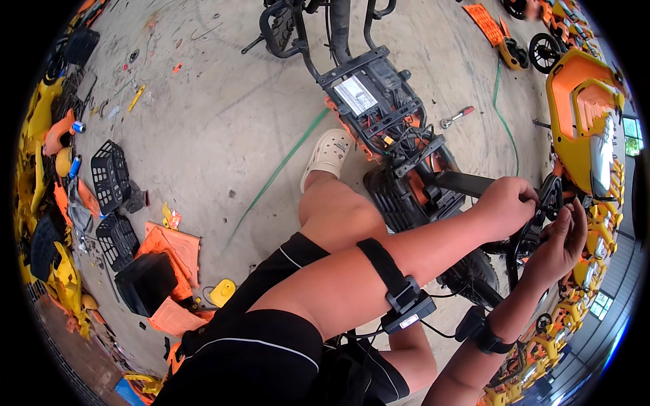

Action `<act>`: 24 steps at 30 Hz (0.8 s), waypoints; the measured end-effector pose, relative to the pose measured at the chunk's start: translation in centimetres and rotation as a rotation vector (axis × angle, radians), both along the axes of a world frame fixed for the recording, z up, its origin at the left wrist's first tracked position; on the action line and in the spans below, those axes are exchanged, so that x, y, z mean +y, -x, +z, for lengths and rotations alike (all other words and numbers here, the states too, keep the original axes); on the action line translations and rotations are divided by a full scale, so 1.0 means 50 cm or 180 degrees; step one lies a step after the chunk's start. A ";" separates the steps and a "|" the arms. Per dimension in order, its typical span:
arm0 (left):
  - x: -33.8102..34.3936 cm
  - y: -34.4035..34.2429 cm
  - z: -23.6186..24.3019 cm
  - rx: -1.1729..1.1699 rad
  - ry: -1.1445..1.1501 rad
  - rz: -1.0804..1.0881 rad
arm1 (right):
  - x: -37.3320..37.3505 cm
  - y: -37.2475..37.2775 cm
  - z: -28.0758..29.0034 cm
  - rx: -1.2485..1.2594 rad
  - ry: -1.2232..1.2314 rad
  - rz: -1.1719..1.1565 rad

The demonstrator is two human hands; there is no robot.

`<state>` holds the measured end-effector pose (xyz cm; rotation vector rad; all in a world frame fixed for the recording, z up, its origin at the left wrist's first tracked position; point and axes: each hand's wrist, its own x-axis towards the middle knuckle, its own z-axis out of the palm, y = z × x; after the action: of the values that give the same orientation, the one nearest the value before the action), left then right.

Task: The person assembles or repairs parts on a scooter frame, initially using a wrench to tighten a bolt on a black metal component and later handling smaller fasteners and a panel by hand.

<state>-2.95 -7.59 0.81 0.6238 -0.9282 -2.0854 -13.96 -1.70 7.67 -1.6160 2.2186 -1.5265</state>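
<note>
A stripped two-wheeler with a black frame stretches from the top of the view toward my hands. My left hand is closed, its fingertips pressed against a black bracket-like part at the front end; whatever they pinch is hidden. Just right of and below that part is my right hand, its thumb and fingers raised and apart, with nothing visible between them. Exposed wiring and a labelled silver box sit in the frame's middle. A black knobby tire shows under my left forearm.
A red-handled ratchet lies on the concrete beyond the frame. Orange panels, black crates and yellow body parts are heaped at left. To the right stands a yellow scooter body, with rows of similar yellow parts behind. My shoe is beside the frame.
</note>
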 end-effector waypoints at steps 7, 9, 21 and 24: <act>0.006 0.014 -0.015 -0.0040 0.0331 0.0283 | -0.003 -0.014 0.010 -0.0158 0.0138 0.0190; 0.010 0.019 -0.019 -0.0025 0.0421 0.0431 | -0.002 -0.014 0.011 -0.0203 0.0133 0.0219; 0.007 0.017 -0.015 -0.0224 0.0592 0.0186 | -0.006 -0.026 0.016 -0.0349 0.0220 0.0286; 0.008 0.018 -0.013 -0.0245 0.0700 0.0168 | -0.002 -0.013 0.014 -0.0132 0.0115 0.0042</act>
<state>-3.83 -7.20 0.16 0.6087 -1.1541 -1.8911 -13.30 -1.78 8.39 -1.5898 2.1674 -1.5909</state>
